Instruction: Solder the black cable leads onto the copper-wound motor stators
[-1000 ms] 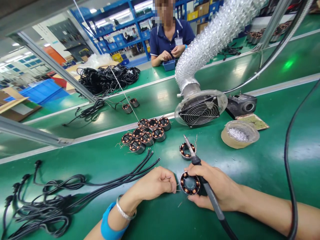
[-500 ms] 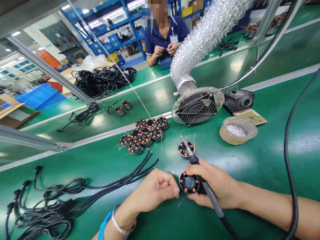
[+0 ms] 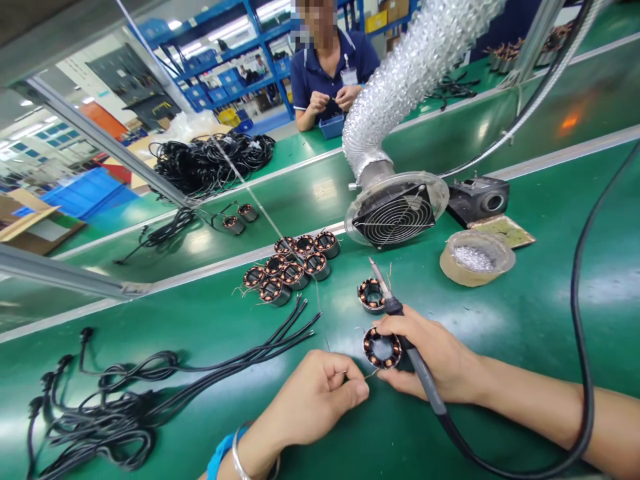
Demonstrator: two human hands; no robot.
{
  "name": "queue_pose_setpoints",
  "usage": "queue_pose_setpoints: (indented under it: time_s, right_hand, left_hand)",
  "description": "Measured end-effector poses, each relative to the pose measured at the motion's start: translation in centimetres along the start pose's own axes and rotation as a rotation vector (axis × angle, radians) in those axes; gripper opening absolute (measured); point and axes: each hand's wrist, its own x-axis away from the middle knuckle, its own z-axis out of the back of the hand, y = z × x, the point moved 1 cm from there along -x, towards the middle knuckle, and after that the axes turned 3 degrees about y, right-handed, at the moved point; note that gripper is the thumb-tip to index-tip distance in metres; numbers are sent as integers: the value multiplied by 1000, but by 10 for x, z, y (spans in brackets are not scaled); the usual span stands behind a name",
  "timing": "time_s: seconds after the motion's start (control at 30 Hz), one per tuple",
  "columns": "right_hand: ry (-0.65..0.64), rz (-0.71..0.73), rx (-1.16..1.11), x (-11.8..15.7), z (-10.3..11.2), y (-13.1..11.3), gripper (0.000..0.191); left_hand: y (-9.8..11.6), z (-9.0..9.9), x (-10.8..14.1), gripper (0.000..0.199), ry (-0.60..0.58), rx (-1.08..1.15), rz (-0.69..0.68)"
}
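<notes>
My right hand (image 3: pixel 440 357) is closed around the dark handle of a soldering iron (image 3: pixel 424 377), its bare tip pointing up and away. The same hand's thumb and fingers grip a ring-shaped motor stator (image 3: pixel 371 348) with copper windings. Close beside it, my left hand (image 3: pixel 320 397) pinches a thin wire lead (image 3: pixel 372 375) at the stator's lower edge. Just beyond lies a second stator (image 3: pixel 367 295), partly behind the iron. A cluster of several more stators (image 3: pixel 291 275) stands farther back on the left.
Black power cords (image 3: pixel 210 387) spread across the left of the green bench. A fume extractor (image 3: pixel 395 217) with a silver duct stands ahead, near a round tub (image 3: pixel 467 273) of shiny bits and a black holder (image 3: pixel 483 200). A co-worker (image 3: pixel 335 73) sits opposite. The iron's cable loops at right.
The held stator has tilted and shifted slightly up and right. My left hand has moved right and down and now pinches its wire lead. The iron stays in my right hand.
</notes>
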Motion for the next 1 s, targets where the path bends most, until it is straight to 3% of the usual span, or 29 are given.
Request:
queue_pose_setpoints:
  time_s: [0.17, 0.33, 0.43, 0.53, 0.7, 0.8, 0.9, 1.0]
  right_hand:
    - [-24, 8, 2, 1, 2, -2, 43]
    - [-10, -34, -36, -8, 9, -6, 48]
    - [67, -62, 20, -23, 10, -12, 29]
    - [63, 3, 15, -37, 8, -17, 21]
    - [-2, 45, 15, -41, 0, -17, 19]
    - [-16, 83, 52, -36, -3, -10, 22]
    - [33, 115, 108, -31, 1, 0, 25]
    - [134, 76, 178, -22, 14, 14, 19]
  left_hand:
    - [5, -12, 0, 58, -40, 172, -34]
    - [10, 0, 5, 48, -107, 21, -18]
    - [3, 14, 1, 46, 29, -63, -61]
    - [-7, 18, -7, 41, 151, -98, -99]
    - [-5, 8, -6, 25, 144, -239, -188]
    - [6, 15, 6, 27, 123, -468, -283]
    - [11, 38, 18, 27, 344, -796, -263]
    - [6, 64, 22, 21, 535, -961, -118]
